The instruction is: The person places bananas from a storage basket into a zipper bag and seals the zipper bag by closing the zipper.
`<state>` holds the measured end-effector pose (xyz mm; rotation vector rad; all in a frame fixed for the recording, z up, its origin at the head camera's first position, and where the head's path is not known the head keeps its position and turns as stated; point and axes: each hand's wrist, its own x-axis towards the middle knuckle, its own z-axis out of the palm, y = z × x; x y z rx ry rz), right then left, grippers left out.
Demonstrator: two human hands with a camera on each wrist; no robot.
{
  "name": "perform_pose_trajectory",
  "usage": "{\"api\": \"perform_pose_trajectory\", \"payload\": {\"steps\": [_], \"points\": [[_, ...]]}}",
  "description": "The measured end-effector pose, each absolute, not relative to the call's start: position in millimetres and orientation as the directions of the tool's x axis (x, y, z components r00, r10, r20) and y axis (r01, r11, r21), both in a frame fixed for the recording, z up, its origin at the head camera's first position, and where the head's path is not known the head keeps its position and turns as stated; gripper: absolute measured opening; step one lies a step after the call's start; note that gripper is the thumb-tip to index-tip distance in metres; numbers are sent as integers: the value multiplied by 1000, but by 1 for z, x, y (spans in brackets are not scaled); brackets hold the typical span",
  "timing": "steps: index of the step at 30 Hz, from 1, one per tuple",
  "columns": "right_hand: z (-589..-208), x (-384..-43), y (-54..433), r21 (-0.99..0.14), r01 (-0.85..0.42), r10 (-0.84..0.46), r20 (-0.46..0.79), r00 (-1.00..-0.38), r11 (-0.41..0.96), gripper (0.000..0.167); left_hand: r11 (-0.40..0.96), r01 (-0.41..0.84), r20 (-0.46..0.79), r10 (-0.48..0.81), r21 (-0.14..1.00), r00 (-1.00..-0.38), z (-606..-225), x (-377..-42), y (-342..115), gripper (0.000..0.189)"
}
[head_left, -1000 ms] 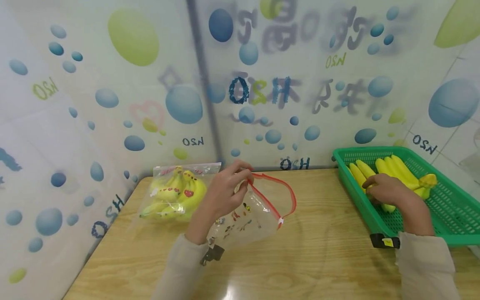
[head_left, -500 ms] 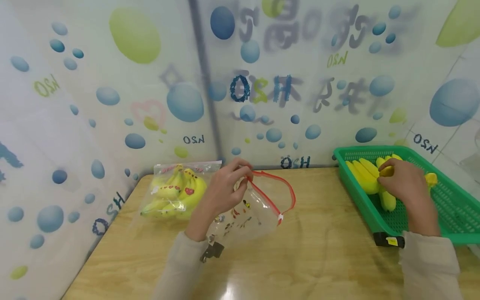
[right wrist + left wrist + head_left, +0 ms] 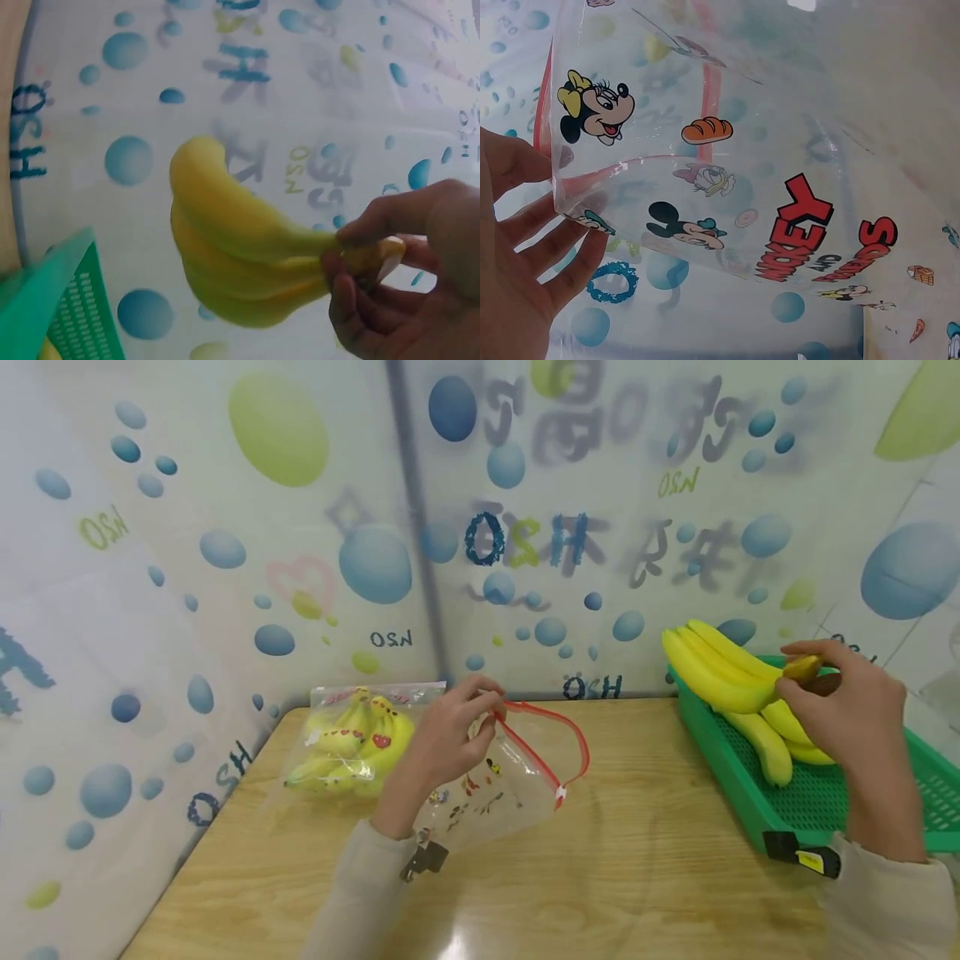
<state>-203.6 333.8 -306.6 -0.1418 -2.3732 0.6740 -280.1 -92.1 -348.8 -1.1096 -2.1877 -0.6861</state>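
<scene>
A bunch of bananas (image 3: 720, 672) hangs from my right hand (image 3: 858, 710), which pinches it by the stem above the basket. In the right wrist view, the thumb and fingers close round the stem of the bunch (image 3: 247, 255). My left hand (image 3: 453, 735) holds a clear zip bag (image 3: 517, 802) by its red-edged rim. The bag's mouth gapes toward the right, and a white slider sits on the red zip. Seen from the left wrist, the bag (image 3: 780, 150) carries printed cartoon figures, and the fingers (image 3: 577, 262) pinch its edge.
A green perforated basket (image 3: 720, 785) stands at the right of the wooden table (image 3: 585, 893), with more bananas (image 3: 765, 747) inside. A second clear bag (image 3: 322, 697) filled with bananas lies at the back left. A patterned curtain (image 3: 510, 635) rises behind.
My right hand has gripped a bunch of bananas in the basket and lifted it up above the rim. The left hand and its bag have stayed put.
</scene>
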Motion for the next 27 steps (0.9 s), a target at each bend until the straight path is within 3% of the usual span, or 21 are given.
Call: {"api": "perform_pose_trajectory", "payload": {"steps": [7,12,27], "points": [[-301,-196,311,-632,-387,90,588,-804,672,43,527,834,694,540,163,-477,-350,-280,-91,15],[-300,-197,295,-616,-523,-49,619,-784,589,46,538,832,708,534,136,-462,-349,-280,-90,14],[-306,-203,263,-559,-586,-301,521,-799,587,42,589,805,694,548,78,-468,-346,-275,-89,9]]}}
